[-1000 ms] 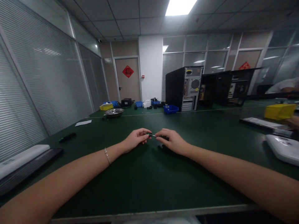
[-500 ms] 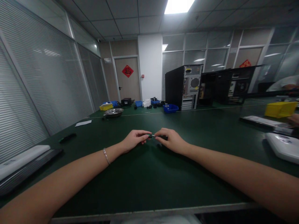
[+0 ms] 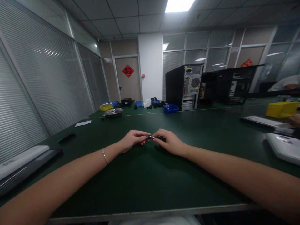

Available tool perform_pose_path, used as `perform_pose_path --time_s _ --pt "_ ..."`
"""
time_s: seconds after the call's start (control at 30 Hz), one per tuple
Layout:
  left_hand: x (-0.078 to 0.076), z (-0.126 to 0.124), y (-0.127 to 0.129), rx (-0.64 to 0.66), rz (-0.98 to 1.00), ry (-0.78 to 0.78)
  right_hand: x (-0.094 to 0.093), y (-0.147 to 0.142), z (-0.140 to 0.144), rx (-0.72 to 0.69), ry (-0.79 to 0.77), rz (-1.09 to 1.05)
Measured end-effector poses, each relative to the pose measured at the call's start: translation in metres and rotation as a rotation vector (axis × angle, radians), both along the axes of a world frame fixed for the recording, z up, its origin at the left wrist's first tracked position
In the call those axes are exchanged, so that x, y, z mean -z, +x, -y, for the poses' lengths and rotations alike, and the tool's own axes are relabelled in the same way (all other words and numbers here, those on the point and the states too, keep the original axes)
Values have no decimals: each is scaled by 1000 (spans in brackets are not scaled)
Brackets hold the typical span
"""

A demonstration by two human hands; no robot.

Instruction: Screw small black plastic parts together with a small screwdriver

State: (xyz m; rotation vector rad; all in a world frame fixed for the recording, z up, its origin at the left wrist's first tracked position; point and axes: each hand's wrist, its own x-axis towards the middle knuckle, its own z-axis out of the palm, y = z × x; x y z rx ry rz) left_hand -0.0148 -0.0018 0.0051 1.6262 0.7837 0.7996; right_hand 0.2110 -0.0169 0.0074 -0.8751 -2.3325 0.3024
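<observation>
Shifted leftward, metal shaft runs from left fingers to right fingers

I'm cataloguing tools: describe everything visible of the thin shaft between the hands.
The thin shaft looks silvery, metallic and straight. It runs nearly level from a greenish piece in the left hand to the right hand, which seems to touch it; a dark part, perhaps its handle, shows there. Finer detail is too small.

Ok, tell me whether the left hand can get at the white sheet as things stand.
Probably not right now: the left hand is pinching a small green piece, though only green tabletop shows between that hand and the white sheet to its left.
</observation>
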Motion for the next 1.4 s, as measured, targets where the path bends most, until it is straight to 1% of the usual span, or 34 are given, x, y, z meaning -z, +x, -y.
perform_pose_path --time_s 0.23,0.5,0.77,0.87,0.97,1.17,1.27,1.4 --pt "-1 1 1 -9 45 -56 1 0 -1 -18 7 -18" --pt "6 -4 1 -25 36 9 3 0 -2 -9 38 26" --pt "3 -2 1 6 35 -17 -1 2 -1 -72 7 8" --pt "1 -2 3 10 68 -36 1 1 -3 -51 -8 -27" --pt "1 -1 4 18 154 -52 4 1 -6 -26 -9 -48" --pt "2 -1 6 13 236 -103 3 2 -5 -33 0 -41" --pt "3 -1 6 7 260 -78 1 2 -3 -33 -2 -31" --pt "3 0 5 -25 218 -32 -1 2 -1 -21 4 -4"
